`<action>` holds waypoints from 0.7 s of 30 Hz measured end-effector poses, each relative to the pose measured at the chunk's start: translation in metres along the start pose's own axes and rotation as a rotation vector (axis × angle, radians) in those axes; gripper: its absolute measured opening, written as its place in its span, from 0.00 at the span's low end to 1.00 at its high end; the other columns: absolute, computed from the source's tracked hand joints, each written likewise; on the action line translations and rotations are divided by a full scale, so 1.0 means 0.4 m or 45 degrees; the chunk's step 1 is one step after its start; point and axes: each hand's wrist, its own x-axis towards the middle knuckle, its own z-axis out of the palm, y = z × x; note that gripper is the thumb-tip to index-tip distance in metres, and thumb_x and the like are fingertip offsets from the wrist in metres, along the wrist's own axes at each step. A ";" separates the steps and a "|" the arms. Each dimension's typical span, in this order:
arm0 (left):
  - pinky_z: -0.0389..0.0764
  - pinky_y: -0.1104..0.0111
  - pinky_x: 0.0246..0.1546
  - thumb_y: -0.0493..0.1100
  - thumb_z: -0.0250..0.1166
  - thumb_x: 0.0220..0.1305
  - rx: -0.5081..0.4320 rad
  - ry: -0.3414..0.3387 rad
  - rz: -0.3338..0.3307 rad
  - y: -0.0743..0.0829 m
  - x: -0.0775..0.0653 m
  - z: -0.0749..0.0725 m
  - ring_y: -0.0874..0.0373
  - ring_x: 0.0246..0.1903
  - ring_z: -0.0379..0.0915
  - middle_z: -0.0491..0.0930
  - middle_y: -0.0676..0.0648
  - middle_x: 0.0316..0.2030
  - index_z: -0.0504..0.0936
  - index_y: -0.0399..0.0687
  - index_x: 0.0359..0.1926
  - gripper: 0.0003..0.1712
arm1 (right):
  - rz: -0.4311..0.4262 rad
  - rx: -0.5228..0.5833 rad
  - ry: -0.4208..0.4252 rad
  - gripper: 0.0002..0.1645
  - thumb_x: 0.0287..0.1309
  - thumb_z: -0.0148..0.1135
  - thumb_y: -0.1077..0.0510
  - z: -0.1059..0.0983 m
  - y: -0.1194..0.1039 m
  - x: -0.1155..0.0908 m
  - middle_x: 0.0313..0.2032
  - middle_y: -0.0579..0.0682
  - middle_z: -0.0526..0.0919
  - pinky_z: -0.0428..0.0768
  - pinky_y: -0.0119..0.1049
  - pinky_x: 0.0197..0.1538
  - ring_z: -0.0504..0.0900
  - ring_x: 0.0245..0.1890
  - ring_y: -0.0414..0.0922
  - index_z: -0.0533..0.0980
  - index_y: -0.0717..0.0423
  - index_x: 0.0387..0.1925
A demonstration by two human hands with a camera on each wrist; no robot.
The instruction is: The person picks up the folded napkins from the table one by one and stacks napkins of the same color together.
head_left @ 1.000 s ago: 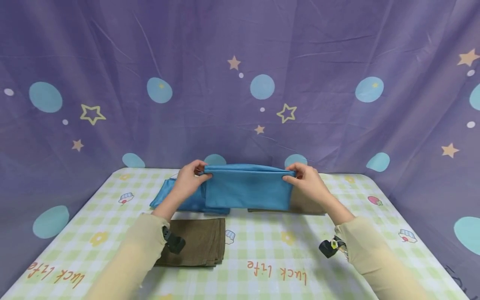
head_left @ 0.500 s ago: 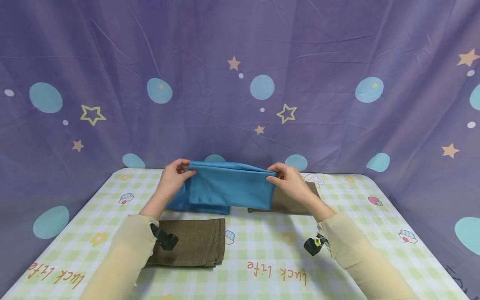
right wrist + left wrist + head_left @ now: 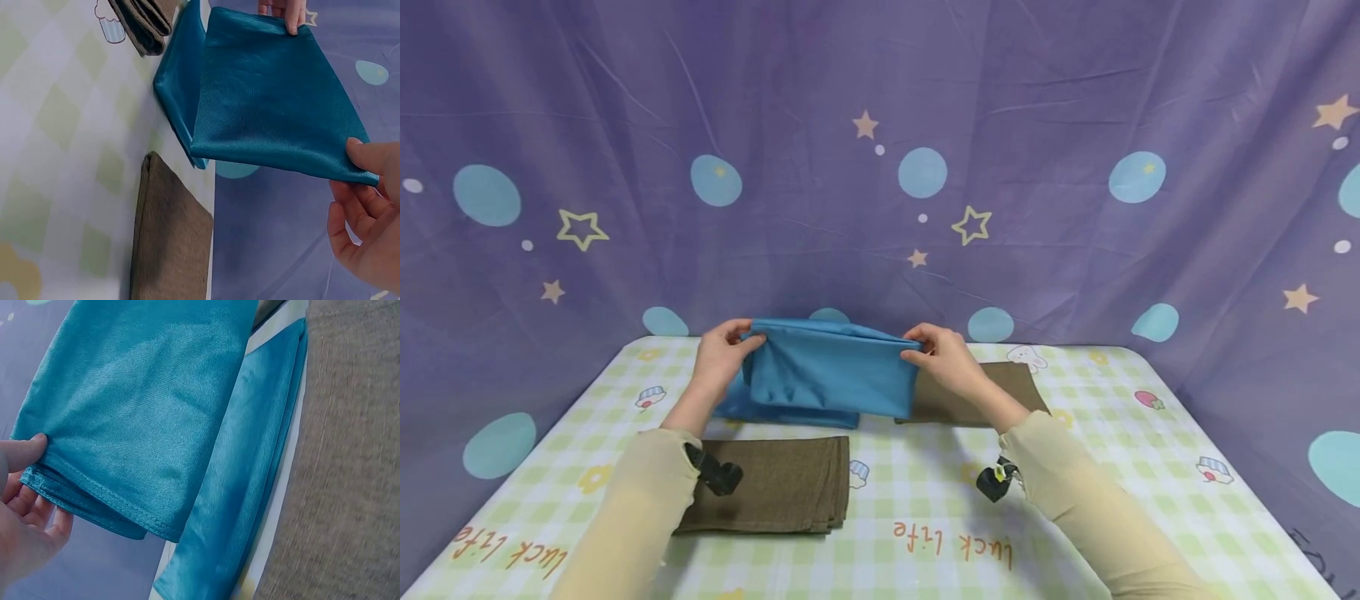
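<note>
A folded blue cloth (image 3: 835, 371) hangs between the two hands, raised over the back of the table. My left hand (image 3: 721, 354) pinches its upper left corner, thumb on the near face and fingers behind, as the left wrist view also shows. At the upper right corner, my right hand (image 3: 943, 358) pinches it the same way. Another folded blue cloth (image 3: 231, 469) lies on the table just below and behind the held one, partly hidden by it in the head view. The held cloth's layers show stitched edges at the left hand.
A stack of folded brown cloth (image 3: 775, 483) lies at the front left, partly behind the left sleeve. More folded brown cloth (image 3: 992, 387) lies back right, under the right forearm. The checked tablecloth (image 3: 1120, 467) meets a purple curtain (image 3: 1037, 108) behind.
Both hands have carried the held blue cloth leftward, from between the back piles to over the lying blue cloth. The back-right brown cloth has come more into view.
</note>
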 end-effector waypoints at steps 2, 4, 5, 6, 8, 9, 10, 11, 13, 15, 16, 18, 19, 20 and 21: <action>0.66 0.58 0.53 0.43 0.58 0.62 0.003 0.029 -0.006 -0.005 0.004 -0.006 0.47 0.56 0.59 0.67 0.38 0.59 0.67 0.40 0.61 0.27 | 0.007 -0.004 0.006 0.11 0.54 0.63 0.53 0.013 -0.005 0.008 0.32 0.46 0.81 0.73 0.33 0.31 0.75 0.29 0.41 0.78 0.50 0.40; 0.67 0.60 0.50 0.42 0.58 0.63 0.019 0.059 -0.012 -0.010 0.009 -0.012 0.49 0.53 0.60 0.68 0.39 0.58 0.68 0.40 0.61 0.26 | 0.009 0.003 0.012 0.11 0.55 0.62 0.53 0.026 -0.010 0.016 0.33 0.45 0.81 0.73 0.33 0.31 0.75 0.29 0.41 0.78 0.50 0.40; 0.67 0.61 0.49 0.43 0.57 0.63 0.027 0.070 -0.019 -0.012 0.011 -0.015 0.50 0.52 0.60 0.68 0.39 0.57 0.68 0.40 0.61 0.26 | 0.010 0.007 0.012 0.11 0.55 0.62 0.53 0.032 -0.012 0.020 0.34 0.45 0.81 0.73 0.32 0.32 0.75 0.30 0.41 0.78 0.50 0.40; 0.67 0.62 0.47 0.43 0.57 0.63 0.035 0.082 -0.026 -0.015 0.013 -0.018 0.51 0.51 0.60 0.68 0.39 0.57 0.68 0.40 0.61 0.25 | 0.009 0.012 0.010 0.11 0.56 0.61 0.53 0.039 -0.014 0.024 0.35 0.45 0.81 0.73 0.32 0.32 0.75 0.30 0.41 0.78 0.50 0.41; 0.67 0.62 0.46 0.43 0.56 0.64 0.054 0.101 -0.034 -0.021 0.016 -0.026 0.51 0.51 0.60 0.68 0.39 0.57 0.68 0.40 0.61 0.25 | 0.012 0.026 0.002 0.11 0.56 0.61 0.53 0.052 -0.020 0.032 0.37 0.45 0.81 0.73 0.32 0.33 0.74 0.31 0.41 0.78 0.50 0.41; 0.67 0.62 0.46 0.43 0.55 0.64 0.059 0.107 -0.038 -0.024 0.018 -0.031 0.51 0.51 0.60 0.68 0.39 0.57 0.68 0.40 0.61 0.25 | 0.014 0.037 -0.005 0.11 0.57 0.60 0.54 0.058 -0.023 0.035 0.38 0.45 0.81 0.73 0.32 0.33 0.74 0.31 0.41 0.78 0.51 0.41; 0.67 0.61 0.47 0.43 0.55 0.65 0.064 0.110 -0.044 -0.027 0.019 -0.035 0.50 0.51 0.60 0.67 0.39 0.57 0.68 0.40 0.61 0.25 | 0.015 0.041 -0.009 0.11 0.57 0.60 0.54 0.064 -0.026 0.038 0.38 0.45 0.81 0.73 0.32 0.33 0.74 0.31 0.41 0.78 0.51 0.42; 0.67 0.61 0.47 0.43 0.55 0.65 0.066 0.117 -0.042 -0.030 0.021 -0.040 0.50 0.52 0.60 0.67 0.38 0.57 0.68 0.39 0.61 0.25 | 0.015 0.044 -0.011 0.11 0.58 0.59 0.54 0.069 -0.029 0.041 0.39 0.46 0.81 0.73 0.32 0.34 0.74 0.31 0.41 0.78 0.51 0.42; 0.67 0.60 0.49 0.43 0.54 0.65 0.071 0.129 -0.042 -0.035 0.024 -0.049 0.49 0.53 0.60 0.67 0.38 0.57 0.67 0.39 0.61 0.25 | 0.012 0.051 -0.011 0.11 0.58 0.59 0.55 0.079 -0.034 0.046 0.39 0.46 0.81 0.73 0.32 0.34 0.74 0.31 0.41 0.78 0.52 0.42; 0.67 0.59 0.49 0.43 0.54 0.65 0.079 0.137 -0.042 -0.040 0.028 -0.057 0.48 0.53 0.60 0.68 0.37 0.57 0.68 0.38 0.61 0.25 | 0.015 0.059 -0.014 0.11 0.58 0.59 0.55 0.088 -0.037 0.050 0.39 0.47 0.81 0.73 0.32 0.33 0.74 0.31 0.41 0.78 0.53 0.43; 0.67 0.59 0.49 0.44 0.54 0.65 0.085 0.138 -0.042 -0.041 0.029 -0.060 0.47 0.53 0.60 0.68 0.37 0.57 0.68 0.38 0.61 0.25 | 0.018 0.062 -0.016 0.11 0.58 0.59 0.56 0.093 -0.038 0.052 0.39 0.47 0.81 0.73 0.32 0.32 0.74 0.30 0.41 0.78 0.53 0.43; 0.67 0.59 0.49 0.44 0.54 0.65 0.098 0.141 -0.040 -0.044 0.031 -0.066 0.47 0.53 0.61 0.68 0.37 0.57 0.68 0.37 0.60 0.25 | 0.031 0.086 -0.028 0.12 0.58 0.58 0.56 0.101 -0.039 0.056 0.38 0.47 0.81 0.74 0.31 0.31 0.75 0.30 0.42 0.77 0.53 0.44; 0.67 0.59 0.49 0.44 0.54 0.65 0.105 0.141 -0.040 -0.045 0.033 -0.069 0.47 0.53 0.61 0.68 0.37 0.57 0.68 0.37 0.60 0.25 | 0.040 0.099 -0.035 0.12 0.59 0.58 0.56 0.105 -0.040 0.057 0.38 0.47 0.81 0.75 0.31 0.31 0.76 0.30 0.43 0.77 0.53 0.44; 0.67 0.59 0.49 0.44 0.54 0.65 0.113 0.139 -0.038 -0.046 0.033 -0.072 0.47 0.53 0.61 0.68 0.37 0.58 0.68 0.37 0.60 0.25 | 0.050 0.115 -0.041 0.12 0.59 0.58 0.56 0.108 -0.041 0.058 0.38 0.48 0.81 0.75 0.31 0.30 0.77 0.30 0.45 0.77 0.54 0.44; 0.67 0.59 0.48 0.44 0.54 0.65 0.116 0.139 -0.039 -0.045 0.034 -0.074 0.47 0.53 0.61 0.67 0.37 0.58 0.68 0.36 0.60 0.26 | 0.060 0.133 -0.049 0.12 0.59 0.58 0.56 0.111 -0.042 0.059 0.37 0.48 0.81 0.76 0.31 0.30 0.78 0.30 0.46 0.77 0.54 0.44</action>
